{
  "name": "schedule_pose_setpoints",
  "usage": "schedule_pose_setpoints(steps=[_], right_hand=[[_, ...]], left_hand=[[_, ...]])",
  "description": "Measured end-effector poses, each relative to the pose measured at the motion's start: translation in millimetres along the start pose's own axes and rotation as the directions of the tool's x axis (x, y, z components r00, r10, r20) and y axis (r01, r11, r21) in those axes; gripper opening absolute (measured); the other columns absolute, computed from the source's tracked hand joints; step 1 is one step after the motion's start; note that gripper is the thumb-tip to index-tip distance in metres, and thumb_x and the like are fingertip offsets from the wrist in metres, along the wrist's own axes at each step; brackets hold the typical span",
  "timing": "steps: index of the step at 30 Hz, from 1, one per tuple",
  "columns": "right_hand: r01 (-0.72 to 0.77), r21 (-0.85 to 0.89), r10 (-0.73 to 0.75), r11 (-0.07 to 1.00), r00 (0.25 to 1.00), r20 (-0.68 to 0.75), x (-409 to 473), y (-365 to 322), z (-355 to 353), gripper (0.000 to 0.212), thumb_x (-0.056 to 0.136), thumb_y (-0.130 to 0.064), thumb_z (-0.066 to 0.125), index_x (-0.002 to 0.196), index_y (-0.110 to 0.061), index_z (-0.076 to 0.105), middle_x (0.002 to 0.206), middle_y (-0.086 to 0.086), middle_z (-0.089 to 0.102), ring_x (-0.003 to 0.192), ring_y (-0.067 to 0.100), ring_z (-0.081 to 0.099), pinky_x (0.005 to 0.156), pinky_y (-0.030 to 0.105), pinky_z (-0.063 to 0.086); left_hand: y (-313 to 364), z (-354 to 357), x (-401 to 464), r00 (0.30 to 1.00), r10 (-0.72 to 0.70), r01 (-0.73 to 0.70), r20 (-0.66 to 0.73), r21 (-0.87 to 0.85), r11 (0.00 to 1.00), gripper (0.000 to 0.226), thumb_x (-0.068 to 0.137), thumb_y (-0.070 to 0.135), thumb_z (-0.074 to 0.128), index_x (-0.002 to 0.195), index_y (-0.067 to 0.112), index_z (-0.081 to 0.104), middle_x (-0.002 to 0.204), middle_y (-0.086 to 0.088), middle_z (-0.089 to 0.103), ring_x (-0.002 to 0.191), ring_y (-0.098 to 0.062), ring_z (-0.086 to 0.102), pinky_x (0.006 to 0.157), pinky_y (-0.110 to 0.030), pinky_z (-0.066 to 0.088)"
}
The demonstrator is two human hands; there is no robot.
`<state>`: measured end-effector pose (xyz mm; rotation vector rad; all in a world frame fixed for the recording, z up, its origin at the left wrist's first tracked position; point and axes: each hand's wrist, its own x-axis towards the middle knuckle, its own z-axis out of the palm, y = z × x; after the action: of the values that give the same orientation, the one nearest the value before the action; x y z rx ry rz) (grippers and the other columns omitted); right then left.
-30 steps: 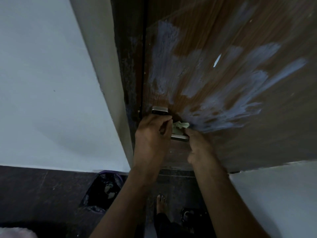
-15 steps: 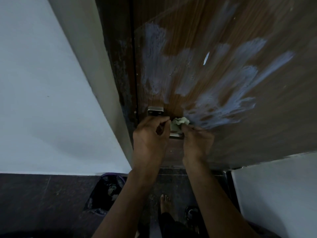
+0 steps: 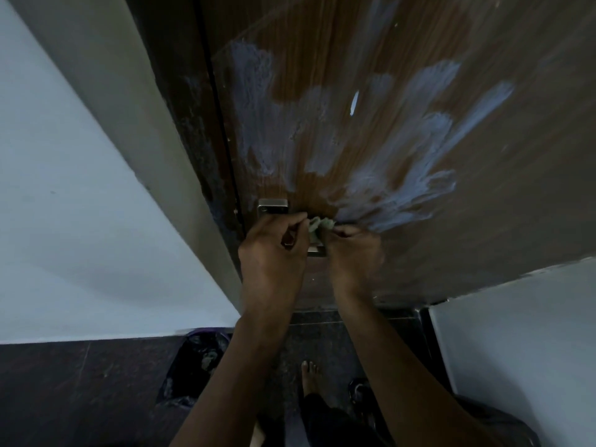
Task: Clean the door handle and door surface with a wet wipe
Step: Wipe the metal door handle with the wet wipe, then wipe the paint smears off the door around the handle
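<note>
Our left hand (image 3: 274, 253) and right hand (image 3: 354, 253), both pinching the wipe (image 3: 319, 225) against the handle (image 3: 317, 250) on the door (image 3: 419, 221).

Wood-grain door, brushed metal fittings

Brown wood-grain door (image 3: 371, 59) smeared with matt pale-blue streaks (image 3: 403, 195); satin silver metal handle plate (image 3: 272, 206); crumpled pale-green wipe (image 3: 319, 225).

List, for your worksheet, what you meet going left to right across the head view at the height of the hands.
White wall → grey door frame → left hand → crumpled wet wipe → right hand → brown door surface. The metal door handle is left out, since the hands overlap it.
</note>
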<state>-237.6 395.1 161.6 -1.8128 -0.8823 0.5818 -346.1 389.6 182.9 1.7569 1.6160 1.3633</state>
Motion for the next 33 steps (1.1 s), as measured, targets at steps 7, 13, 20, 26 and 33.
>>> schedule_pose_setpoints(steps=[7, 13, 20, 26, 33], right_hand=[[-0.757, 0.297, 0.705, 0.582, 0.652, 0.279, 24.3, 31.1, -8.0, 0.003, 0.087, -0.01, 0.07, 0.086, -0.01, 0.067, 0.092, 0.006, 0.068, 0.074, 0.016, 0.062, 0.061, 0.027, 0.046], [-0.86, 0.199, 0.749, 0.469, 0.507, 0.425, 10.4, 57.5, 15.8, 0.018, 0.098, -0.01, 0.056, 0.081, -0.011, 0.06, 0.076, 0.003, 0.06, 0.063, 0.012, 0.052, 0.056, 0.025, 0.035], [-0.756, 0.368, 0.705, 0.542, 0.647, 0.292, 21.1, 68.4, -2.8, 0.01, 0.079, -0.013, 0.079, 0.081, -0.013, 0.07, 0.081, 0.005, 0.069, 0.075, 0.02, 0.062, 0.076, 0.036, 0.054], [-0.765, 0.334, 0.699, 0.551, 0.641, 0.317, 8.7, 70.6, 16.9, 0.005, 0.093, -0.009, 0.066, 0.093, -0.004, 0.067, 0.09, 0.012, 0.068, 0.081, 0.022, 0.065, 0.067, 0.03, 0.054], [-0.575, 0.464, 0.63, 0.674, 0.775, 0.046, 13.5, 75.7, -0.1, 0.004, 0.086, -0.003, 0.072, 0.082, -0.001, 0.071, 0.071, 0.002, 0.071, 0.064, 0.015, 0.066, 0.054, 0.024, 0.056]], left_hand=[[-17.2, -11.1, -38.0, 0.994, -0.045, 0.046, -0.098, 0.006, 0.999, 0.019, 0.09, 0.024, 0.072, 0.104, 0.015, 0.079, 0.095, 0.001, 0.073, 0.081, 0.001, 0.06, 0.079, -0.001, 0.044], [-32.3, 6.1, -74.7, 0.966, -0.255, 0.253, -0.042, -0.043, 0.966, 0.016, 0.086, 0.018, 0.076, 0.101, 0.023, 0.079, 0.09, 0.007, 0.073, 0.08, 0.0, 0.064, 0.069, -0.009, 0.049], [-43.8, 30.5, -67.3, 0.881, -0.386, 0.405, 0.273, -0.016, 0.914, 0.021, 0.091, 0.018, 0.069, 0.109, 0.025, 0.078, 0.1, 0.011, 0.077, 0.083, 0.007, 0.067, 0.077, -0.007, 0.052], [-42.3, 41.5, -54.6, 0.912, -0.348, 0.354, 0.216, 0.011, 0.935, 0.021, 0.09, 0.004, 0.063, 0.096, 0.018, 0.078, 0.086, 0.012, 0.072, 0.072, 0.017, 0.06, 0.066, -0.001, 0.043], [-44.1, 44.3, -53.4, 0.939, -0.303, 0.292, 0.163, 0.083, 0.953, 0.012, 0.088, 0.005, 0.065, 0.082, 0.013, 0.072, 0.07, 0.003, 0.065, 0.065, -0.008, 0.055, 0.055, -0.007, 0.036]])
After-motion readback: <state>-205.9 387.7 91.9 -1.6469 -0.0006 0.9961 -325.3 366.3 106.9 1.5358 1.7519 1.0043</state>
